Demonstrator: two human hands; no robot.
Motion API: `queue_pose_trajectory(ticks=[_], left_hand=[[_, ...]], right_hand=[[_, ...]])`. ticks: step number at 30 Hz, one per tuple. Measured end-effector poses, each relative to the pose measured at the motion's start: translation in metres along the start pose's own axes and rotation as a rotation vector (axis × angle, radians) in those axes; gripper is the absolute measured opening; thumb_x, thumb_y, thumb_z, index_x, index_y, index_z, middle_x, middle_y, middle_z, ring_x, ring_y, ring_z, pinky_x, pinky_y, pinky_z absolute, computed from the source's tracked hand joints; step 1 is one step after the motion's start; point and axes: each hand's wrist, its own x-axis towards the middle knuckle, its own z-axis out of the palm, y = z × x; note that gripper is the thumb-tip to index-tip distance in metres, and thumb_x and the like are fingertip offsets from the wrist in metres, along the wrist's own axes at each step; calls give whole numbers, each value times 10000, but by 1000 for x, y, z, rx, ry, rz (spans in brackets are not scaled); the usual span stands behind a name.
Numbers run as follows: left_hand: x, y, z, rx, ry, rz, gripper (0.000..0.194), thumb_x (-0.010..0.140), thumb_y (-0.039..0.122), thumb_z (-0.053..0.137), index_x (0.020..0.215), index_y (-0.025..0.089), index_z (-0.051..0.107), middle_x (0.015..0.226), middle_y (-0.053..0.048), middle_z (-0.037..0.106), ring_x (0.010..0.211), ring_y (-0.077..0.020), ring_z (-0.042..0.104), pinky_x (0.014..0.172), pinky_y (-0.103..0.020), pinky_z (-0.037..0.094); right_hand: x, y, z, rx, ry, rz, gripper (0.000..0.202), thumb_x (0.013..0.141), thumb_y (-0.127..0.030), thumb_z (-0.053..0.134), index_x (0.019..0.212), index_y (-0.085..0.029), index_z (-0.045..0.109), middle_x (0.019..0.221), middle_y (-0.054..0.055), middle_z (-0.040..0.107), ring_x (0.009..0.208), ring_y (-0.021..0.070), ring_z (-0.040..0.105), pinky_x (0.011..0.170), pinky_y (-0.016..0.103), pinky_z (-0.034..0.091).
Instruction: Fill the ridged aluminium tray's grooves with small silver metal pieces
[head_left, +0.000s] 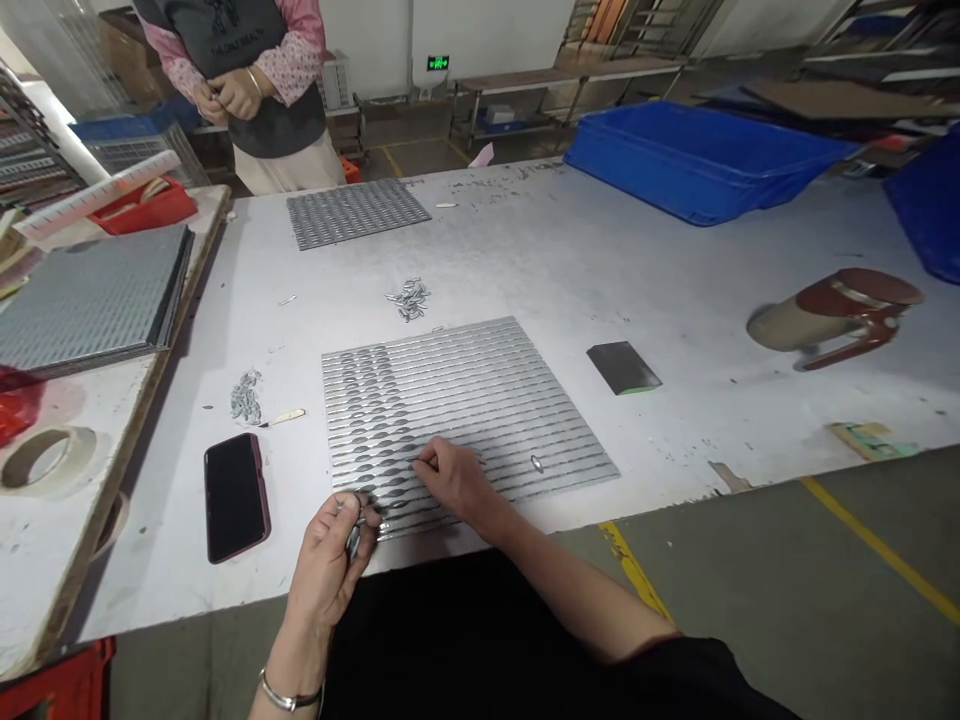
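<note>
A grey ribbed sheet [480, 390] lies on the white table, with columns of dark oval pieces along its left part. My left hand [337, 540] is closed around several small grey pieces at the sheet's near left corner. My right hand [454, 480] is pinched over the sheet, just right of the ovals; whatever is between its fingertips is too small to make out. One loose oval piece [537, 463] lies on the sheet's right part. Beyond the sheet sits a pile of small grey pieces [410, 299]. Another pile [246, 397] is at the left, beside a small white-handled tool [285, 416].
A phone [237, 498] lies at the left, near a tape roll [46, 460] and stacked sheets [97, 295]. A dark block [624, 367], a jug [832, 312] and a blue bin [690, 165] stand rightward. Across the table, a person [247, 90] stands behind another sheet [356, 213].
</note>
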Motion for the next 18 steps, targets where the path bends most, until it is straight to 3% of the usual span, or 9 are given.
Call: queue_pose_trajectory(ticks=[3,5,8,13,15,18], left_hand=[[0,-3,-2,-16,-11,-16,423,721,439,869,868,157,590,737,-10,652,513,-41,502,393,-112,261],[1,-3,-3,-40,-1,-26,412,722,438,868,874,154,612,733,-18,653,562,-65,563,391,-105,263],[3,-2,-4,-86,25,-50,414,721,464,858,895,151,650,713,-32,664,593,-99,613,381,-105,284],[4,-1,-5,-155,60,-77,385,688,399,892,912,151,701,772,-31,695,700,-114,666,576,-157,531],[4,-1,-2,-142,54,-88,417,636,407,927,878,144,712,753,-18,678,690,-104,652,617,-168,550],[4,1,3,-113,33,-106,479,555,448,960,807,126,711,738,-22,655,652,-93,613,534,-144,490]], right_hand=[[3,-1,-10,-41,-44,-38,88,866,-195,634,950,-196,608,620,-42,609,623,163,581,658,263,418],[5,-2,-18,-74,-72,-141,27,924,-204,590,925,-203,617,713,-14,626,676,158,580,667,255,407],[14,-3,-25,-170,-117,-243,132,953,-189,574,843,-194,646,844,32,640,771,162,588,697,255,401],[32,-6,-20,-264,-235,-280,136,924,-127,612,812,-173,676,844,38,655,819,167,594,750,260,407],[37,-9,-19,-287,-251,-269,150,916,-144,632,774,-173,670,828,35,652,805,169,588,743,267,405],[40,-8,-31,-243,-219,-277,114,889,-158,674,778,-175,657,818,27,653,781,164,583,720,263,406]])
